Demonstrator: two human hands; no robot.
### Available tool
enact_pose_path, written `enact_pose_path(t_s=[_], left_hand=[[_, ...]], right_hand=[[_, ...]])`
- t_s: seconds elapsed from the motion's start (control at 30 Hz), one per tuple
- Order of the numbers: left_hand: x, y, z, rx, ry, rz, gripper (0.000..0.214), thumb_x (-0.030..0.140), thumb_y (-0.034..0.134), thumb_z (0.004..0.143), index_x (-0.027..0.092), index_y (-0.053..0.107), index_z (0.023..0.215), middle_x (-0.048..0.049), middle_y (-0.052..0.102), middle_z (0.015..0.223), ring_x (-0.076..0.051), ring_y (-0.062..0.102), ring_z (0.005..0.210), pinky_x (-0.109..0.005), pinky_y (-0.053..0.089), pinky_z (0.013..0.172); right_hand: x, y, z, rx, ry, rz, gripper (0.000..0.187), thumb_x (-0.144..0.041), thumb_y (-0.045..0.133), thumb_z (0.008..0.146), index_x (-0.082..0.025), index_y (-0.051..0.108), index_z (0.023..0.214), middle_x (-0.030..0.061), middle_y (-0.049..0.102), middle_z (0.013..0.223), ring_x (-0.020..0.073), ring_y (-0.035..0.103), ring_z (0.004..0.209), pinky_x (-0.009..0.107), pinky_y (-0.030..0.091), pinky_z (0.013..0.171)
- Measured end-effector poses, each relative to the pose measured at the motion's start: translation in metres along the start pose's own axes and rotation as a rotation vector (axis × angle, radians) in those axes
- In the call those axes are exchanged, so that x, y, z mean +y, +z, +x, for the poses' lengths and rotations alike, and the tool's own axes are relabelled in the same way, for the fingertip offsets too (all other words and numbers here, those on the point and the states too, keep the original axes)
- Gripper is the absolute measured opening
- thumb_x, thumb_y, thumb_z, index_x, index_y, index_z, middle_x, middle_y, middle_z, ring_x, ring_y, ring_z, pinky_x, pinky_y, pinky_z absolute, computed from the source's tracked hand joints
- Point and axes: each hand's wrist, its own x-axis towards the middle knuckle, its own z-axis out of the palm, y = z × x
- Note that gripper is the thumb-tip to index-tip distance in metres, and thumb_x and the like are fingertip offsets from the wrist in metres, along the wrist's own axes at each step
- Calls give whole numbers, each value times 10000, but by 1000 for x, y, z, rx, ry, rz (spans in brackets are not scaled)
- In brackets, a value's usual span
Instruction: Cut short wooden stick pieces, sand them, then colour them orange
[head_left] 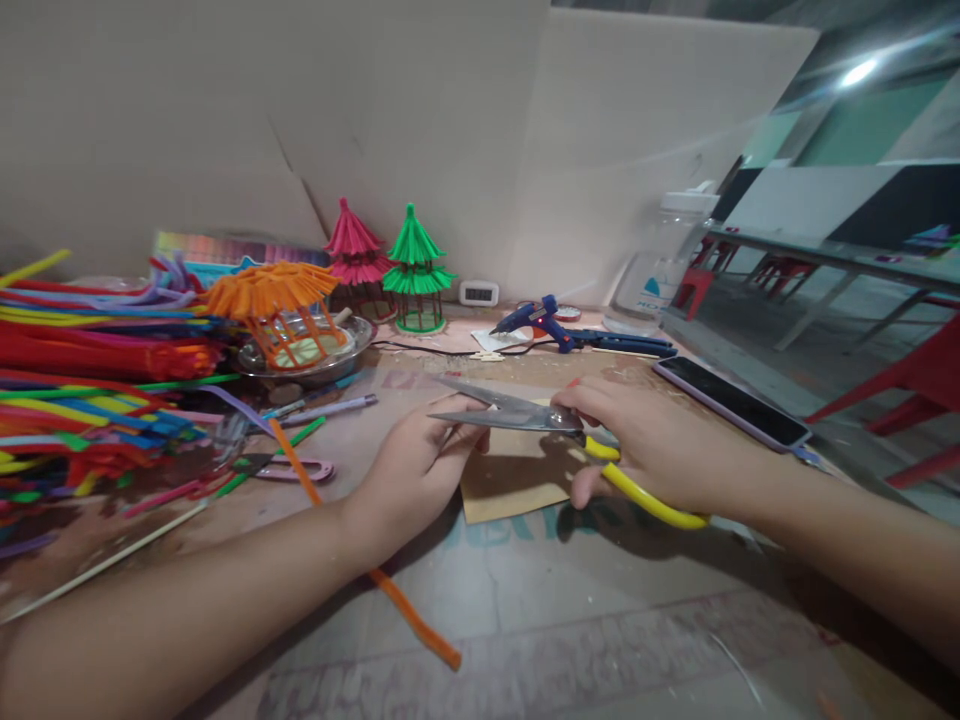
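Note:
My right hand (607, 430) is wrapped round the yellow handles of a pair of scissors (517, 412), whose blades stand apart and point left. Between and behind those blades are the fingertips of my left hand (427, 450), pinched together. A tiny pale bit shows at the fingertips, too small to name. Under both hands lies a tan sheet of card (510, 485). An orange pipe cleaner (416, 620) passes beneath my left forearm and comes out on both sides of it.
Bundles of coloured pipe cleaners (97, 350) fill the left. An orange-roofed model (274, 295) stands in a metal bowl (360, 340). Behind are a pink model (354, 245), a green model (416, 260), a timer (478, 293), a glue gun (540, 318), a bottle (652, 265) and a phone (731, 400).

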Motion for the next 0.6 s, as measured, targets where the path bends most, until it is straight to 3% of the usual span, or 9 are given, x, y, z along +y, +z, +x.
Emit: enact_pose_path(t_s=[0.3,0.5,0.6], left_hand=[[1,0,1,-19,27,32,214,118,429,836,201,580,709,4,635,731,-153,588,691,-253,482,665],[0,2,-2,-13,-19,31,299,274,422,978,192,604,756,-10,650,727,-166,615,705,-269,471,660],[-1,3,-2,-22,-44,15,309,283,412,986,187,612,771,-19,658,743,-173,621,728,-275,475,676]], right_hand=[[-3,1,1,-23,65,18,316,-451,787,802,-210,610,905,54,664,979,254,605,918,323,412,744],[0,5,-1,8,107,-47,353,-558,747,805,-231,657,904,40,675,815,246,600,768,295,349,609],[-2,3,0,13,121,-37,314,-491,769,793,-224,654,912,54,703,875,256,618,793,301,373,619]])
